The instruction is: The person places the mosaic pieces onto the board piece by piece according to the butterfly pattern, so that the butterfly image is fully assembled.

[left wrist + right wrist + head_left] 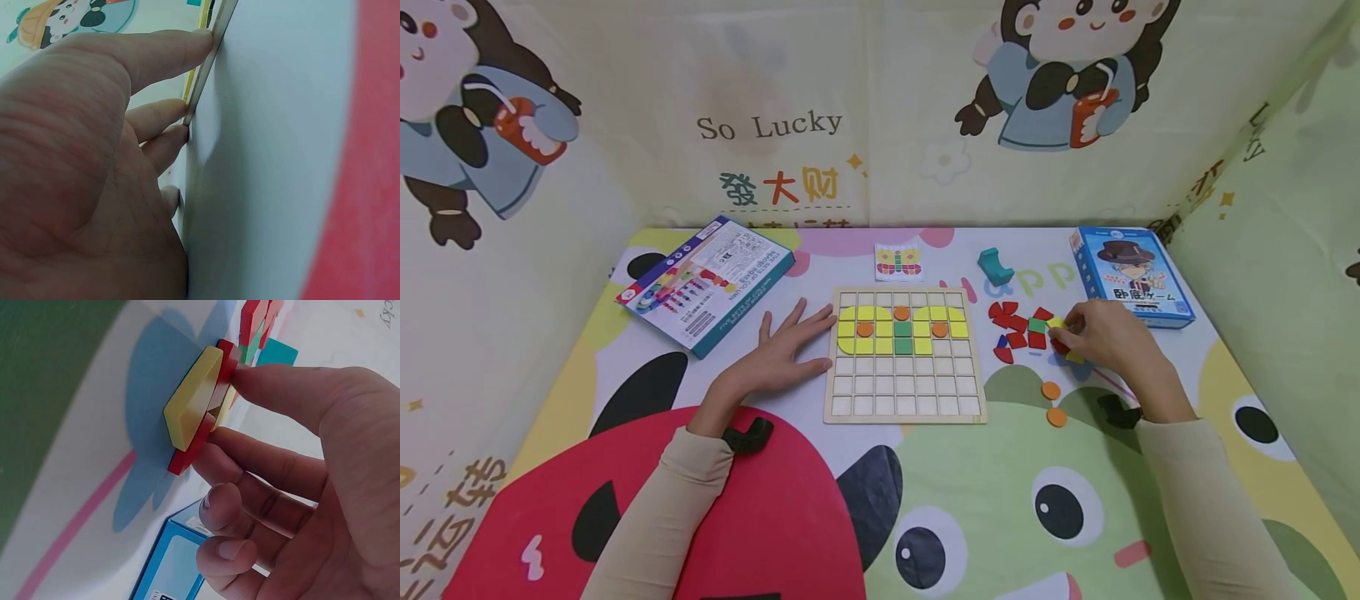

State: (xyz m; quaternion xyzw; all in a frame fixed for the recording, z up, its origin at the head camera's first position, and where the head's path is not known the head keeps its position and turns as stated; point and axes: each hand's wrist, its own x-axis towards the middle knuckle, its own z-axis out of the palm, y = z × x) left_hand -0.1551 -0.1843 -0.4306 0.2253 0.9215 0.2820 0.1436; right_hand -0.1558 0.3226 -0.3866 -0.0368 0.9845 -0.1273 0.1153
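Beside the left edge of a wooden grid board [904,407], my left hand [775,354] lies with fingers spread, thumb and fingertips touching the rim. Yellow, green and orange tiles fill part of the board's upper rows. Over at the loose tiles, my right hand [1112,333] pinches a small yellow tile [1056,322] between thumb and index finger; its far side is hidden. Red tiles lie right under those fingertips, with another yellow tile [194,400] on top of them in the right wrist view. The right hand's other fingers are curled loosely.
A butterfly pattern card [898,262] lies behind the board. To its right sits a teal curved block [996,267]. Two orange discs [1056,417] rest nearer me. One box [707,283] lies at back left, a blue box [1135,279] at back right, close to my right hand.
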